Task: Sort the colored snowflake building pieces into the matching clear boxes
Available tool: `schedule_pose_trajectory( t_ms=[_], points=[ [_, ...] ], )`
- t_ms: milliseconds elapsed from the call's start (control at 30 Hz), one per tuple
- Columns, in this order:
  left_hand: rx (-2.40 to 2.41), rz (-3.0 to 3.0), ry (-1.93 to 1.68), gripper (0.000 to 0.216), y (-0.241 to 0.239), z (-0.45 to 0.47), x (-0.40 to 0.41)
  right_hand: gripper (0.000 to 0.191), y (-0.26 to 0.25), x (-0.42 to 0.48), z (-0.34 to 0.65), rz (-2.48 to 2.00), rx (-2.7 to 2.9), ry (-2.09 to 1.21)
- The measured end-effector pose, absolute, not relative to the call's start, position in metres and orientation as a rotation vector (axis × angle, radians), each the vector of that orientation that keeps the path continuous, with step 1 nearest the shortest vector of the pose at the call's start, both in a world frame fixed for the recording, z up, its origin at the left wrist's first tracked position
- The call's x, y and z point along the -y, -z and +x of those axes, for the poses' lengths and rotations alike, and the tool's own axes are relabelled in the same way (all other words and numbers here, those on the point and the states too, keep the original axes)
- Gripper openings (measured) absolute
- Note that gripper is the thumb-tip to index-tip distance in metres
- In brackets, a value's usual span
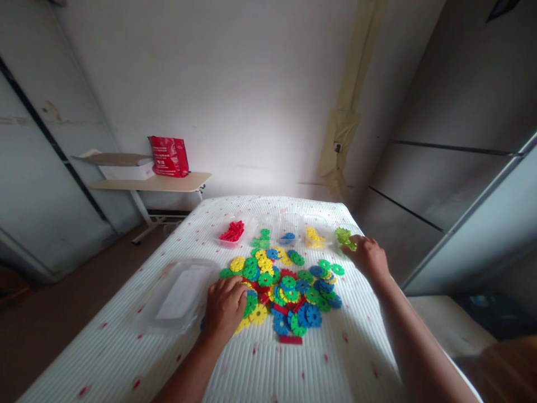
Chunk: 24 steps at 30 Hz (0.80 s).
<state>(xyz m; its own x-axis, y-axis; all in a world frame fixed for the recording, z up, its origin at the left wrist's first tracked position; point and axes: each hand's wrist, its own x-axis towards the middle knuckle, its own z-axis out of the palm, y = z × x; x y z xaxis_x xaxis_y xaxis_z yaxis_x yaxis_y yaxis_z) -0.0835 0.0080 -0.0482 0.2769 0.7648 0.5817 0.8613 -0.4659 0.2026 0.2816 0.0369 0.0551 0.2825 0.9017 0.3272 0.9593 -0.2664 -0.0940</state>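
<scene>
A spread pile of flat notched plastic discs (289, 282) in blue, green, yellow and red lies mid-table. At its left edge rests my left hand (226, 305), palm down, fingers loosely bent and thumb apart; I see nothing held. My right hand (368, 256) is at the clear container of light green pieces (344, 237), its bent fingers over the near side. Its fingertips are partly hidden, and what they pinch cannot be made out. Other clear tubs in that row hold yellow pieces (314, 237), blue pieces (287, 238) and red pieces (232, 231).
A clear plastic lid (182, 296) with a white label lies left of the pile. Green discs (262, 239) sit between the red and blue tubs. The ribbed white cloth (310, 369) covers the table. Behind left, a side table (168, 182) bears a red bag (169, 157) and a box.
</scene>
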Motion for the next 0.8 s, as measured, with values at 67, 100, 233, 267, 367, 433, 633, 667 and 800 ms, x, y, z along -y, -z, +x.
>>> schedule_pose_trajectory(
  t_ms=[67, 100, 233, 267, 367, 433, 633, 667, 800],
  points=[
    [1.529, -2.384, 0.953, 0.019, 0.049, -0.084, -0.008, 0.037, -0.057, -0.036, 0.294, -2.359, 1.664, 0.288],
    [1.525, -2.384, 0.954, 0.018, 0.049, -0.084, -0.008, 0.037, -0.057, -0.036, 0.298, -2.382, 1.648, 0.276],
    [1.52, -2.381, 0.953, 0.018, 0.05, -0.085, -0.008, 0.036, -0.053, -0.039, 0.302, -2.408, 1.638, 0.218],
    [1.524, -2.382, 0.95, 0.018, 0.05, -0.085, -0.008, 0.036, -0.052, -0.04, 0.301, -2.412, 1.645, 0.205],
    [1.533, -2.388, 0.949, 0.018, 0.049, -0.085, -0.008, 0.036, -0.048, -0.041, 0.299, -2.418, 1.652, 0.217],
    [1.535, -2.396, 0.953, 0.018, 0.049, -0.084, -0.008, 0.034, -0.046, -0.04, 0.299, -2.373, 1.662, 0.275],
    [1.585, -2.402, 0.923, 0.018, 0.046, -0.082, -0.007, 0.028, -0.033, -0.036, 0.295, -1.98, 1.727, 0.563],
    [1.597, -2.403, 0.914, 0.018, 0.045, -0.082, -0.006, 0.029, -0.028, -0.035, 0.29, -1.886, 1.759, 0.607],
    [1.621, -2.405, 0.913, 0.018, 0.044, -0.081, -0.005, 0.032, -0.009, -0.028, 0.261, -1.485, 2.058, 0.654]
  ],
)
